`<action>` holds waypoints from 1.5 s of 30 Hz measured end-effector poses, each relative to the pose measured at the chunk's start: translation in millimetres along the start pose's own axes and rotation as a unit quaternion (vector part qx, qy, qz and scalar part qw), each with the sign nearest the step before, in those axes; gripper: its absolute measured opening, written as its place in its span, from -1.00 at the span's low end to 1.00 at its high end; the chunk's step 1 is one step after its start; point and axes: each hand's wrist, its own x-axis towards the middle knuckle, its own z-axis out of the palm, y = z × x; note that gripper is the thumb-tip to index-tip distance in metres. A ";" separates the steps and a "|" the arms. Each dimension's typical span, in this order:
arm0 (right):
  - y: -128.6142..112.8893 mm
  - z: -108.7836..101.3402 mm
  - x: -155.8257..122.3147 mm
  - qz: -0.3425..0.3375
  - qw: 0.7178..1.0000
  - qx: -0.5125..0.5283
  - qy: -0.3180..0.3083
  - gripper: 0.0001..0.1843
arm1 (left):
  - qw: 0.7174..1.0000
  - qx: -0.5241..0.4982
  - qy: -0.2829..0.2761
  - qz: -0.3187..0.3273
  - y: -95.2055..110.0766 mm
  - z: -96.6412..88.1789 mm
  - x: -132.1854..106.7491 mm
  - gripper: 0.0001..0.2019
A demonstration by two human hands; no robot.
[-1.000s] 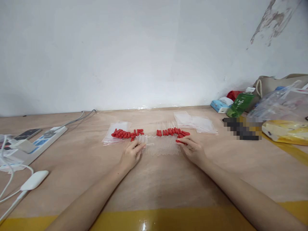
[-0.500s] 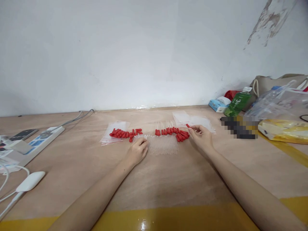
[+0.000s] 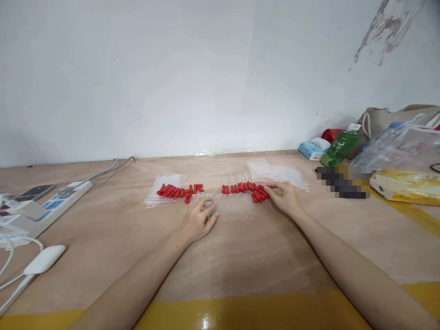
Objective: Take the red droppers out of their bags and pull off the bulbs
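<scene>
A row of clear glass tubes [image 3: 235,206] lies on the wooden table [image 3: 240,256], with red rubber caps [image 3: 245,188] piled behind it and a second group of red caps [image 3: 178,190] to the left. My left hand [image 3: 199,219] rests on the left end of the tube row, fingers spread flat over the tubes. My right hand [image 3: 285,197] lies at the right end of the cap pile, fingertips touching the red caps. Whether a cap is pinched between those fingers does not show.
Small clear bags lie at the back left [image 3: 165,183] and back right [image 3: 278,174]. A power strip [image 3: 58,201], cables and a white adapter [image 3: 43,259] occupy the left. A green bottle [image 3: 340,146], a tissue pack, plastic bags and a yellow packet [image 3: 405,185] crowd the right.
My right hand went from the tube row back to the right end of the red caps and lowered onto them. My left hand opened and slid right along the tubes.
</scene>
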 end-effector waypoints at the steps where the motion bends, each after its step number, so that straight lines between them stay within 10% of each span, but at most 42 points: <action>1: -2.3 -0.1 -1.1 -0.006 1.000 -0.006 -0.012 -0.73 | 1.000 0.013 0.000 0.004 1.3 -2.0 0.1 -0.77; 10: -9.1 -2.8 3.6 0.022 1.000 -0.005 0.003 -0.70 | 0.999 0.042 -0.023 -0.003 2.6 -12.3 -0.3 -0.77; 24: -62.3 20.3 32.3 0.063 0.953 -0.250 -0.157 -0.60 | 0.984 0.054 -0.151 0.072 -8.5 -26.0 -0.2 -0.55; 45: -60.7 24.1 28.3 0.155 0.980 -0.085 -0.093 -0.70 | 0.988 0.075 -0.120 0.056 -11.9 -17.4 -2.1 -0.57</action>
